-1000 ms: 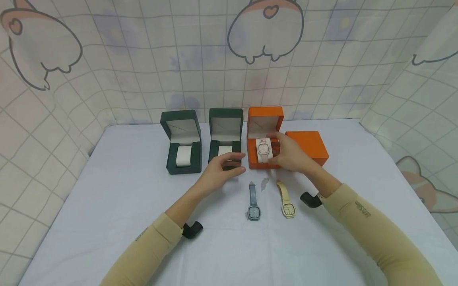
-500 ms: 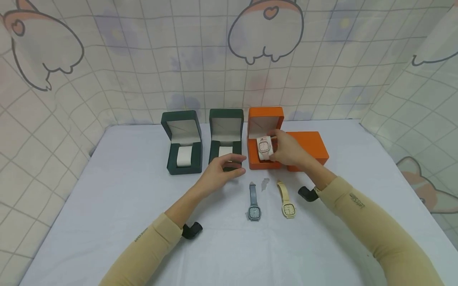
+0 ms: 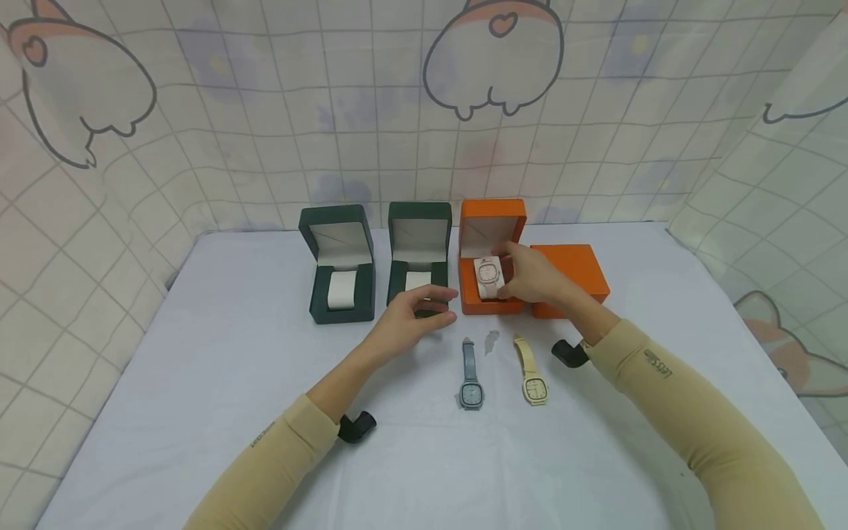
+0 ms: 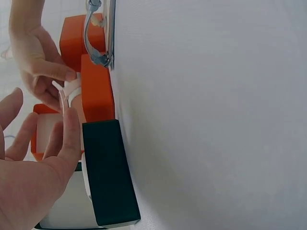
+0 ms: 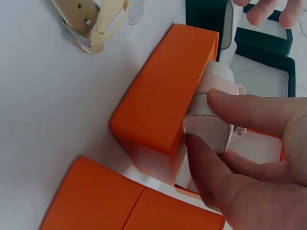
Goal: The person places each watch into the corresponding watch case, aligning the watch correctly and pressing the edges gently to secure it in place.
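Note:
My right hand (image 3: 535, 281) pinches a white cushion (image 5: 211, 133) between thumb and fingers. Wrapped round that cushion is a pale pink watch (image 3: 488, 274), its dial facing up in the head view. Both sit in the opening of the orange watch box (image 3: 468, 300), whose lid stands up; how deep the cushion lies is hard to tell. My left hand (image 3: 405, 318) hovers in front of the middle green watch box (image 3: 396, 278), fingers loosely spread and holding nothing. It partly hides that box's white cushion (image 3: 417, 280).
At the left stands another open green box (image 3: 319, 298) with a white cushion (image 3: 341, 289). A closed orange box (image 3: 571, 269) is right of the open one. Nearer on the white table lie a blue-grey watch (image 3: 471, 394) and a pale yellow watch (image 3: 534, 389).
The cushion with the pink watch tilted half a second ago and now stands straighter in the orange box. My right hand has shifted slightly with it; my left hand has barely moved.

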`<state>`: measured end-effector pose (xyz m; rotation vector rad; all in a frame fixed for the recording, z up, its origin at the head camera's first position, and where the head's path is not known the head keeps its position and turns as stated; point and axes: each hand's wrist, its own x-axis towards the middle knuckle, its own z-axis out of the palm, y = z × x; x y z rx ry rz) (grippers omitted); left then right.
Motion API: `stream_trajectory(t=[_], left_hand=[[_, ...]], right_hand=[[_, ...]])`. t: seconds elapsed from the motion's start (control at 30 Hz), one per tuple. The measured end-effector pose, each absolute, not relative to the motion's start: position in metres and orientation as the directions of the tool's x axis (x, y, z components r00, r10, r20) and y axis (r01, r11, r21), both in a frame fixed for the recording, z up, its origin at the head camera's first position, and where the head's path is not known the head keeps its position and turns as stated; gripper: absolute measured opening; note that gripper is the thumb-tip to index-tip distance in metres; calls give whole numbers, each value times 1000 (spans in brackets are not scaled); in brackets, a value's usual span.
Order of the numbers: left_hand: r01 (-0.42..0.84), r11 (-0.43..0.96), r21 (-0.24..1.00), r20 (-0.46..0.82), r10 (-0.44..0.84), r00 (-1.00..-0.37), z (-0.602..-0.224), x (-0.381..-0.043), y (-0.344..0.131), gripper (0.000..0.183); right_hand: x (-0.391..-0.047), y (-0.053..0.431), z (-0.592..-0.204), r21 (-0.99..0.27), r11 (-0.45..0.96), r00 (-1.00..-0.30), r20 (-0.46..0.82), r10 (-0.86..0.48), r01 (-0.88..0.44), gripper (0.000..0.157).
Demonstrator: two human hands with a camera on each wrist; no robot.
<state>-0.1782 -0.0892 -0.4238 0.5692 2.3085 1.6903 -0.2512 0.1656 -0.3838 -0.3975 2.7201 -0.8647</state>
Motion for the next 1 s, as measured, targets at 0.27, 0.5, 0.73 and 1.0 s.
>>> stream_trajectory(t=[0.27, 0.5, 0.73, 1.0], left_hand=[[175, 253, 951, 50, 436, -898, -423, -178, -89, 45], [179, 243, 953, 55, 441, -896, -423, -178, -88, 45], [212, 259, 943, 83, 431, -898, -420, -181, -84, 43], [224, 299, 928, 92, 399, -912, -414, -189, -79, 38]], right_hand=[[-255, 164, -385, -567, 805, -926, -185, -330, -174, 67], [-254, 161, -388, -508, 828, -925, -142, -353, -238, 66], [-251, 158, -387, -461, 847, -918, -147, -369, -266, 62], [-247, 162, -384, -478, 843, -913, -178, -368, -247, 62]])
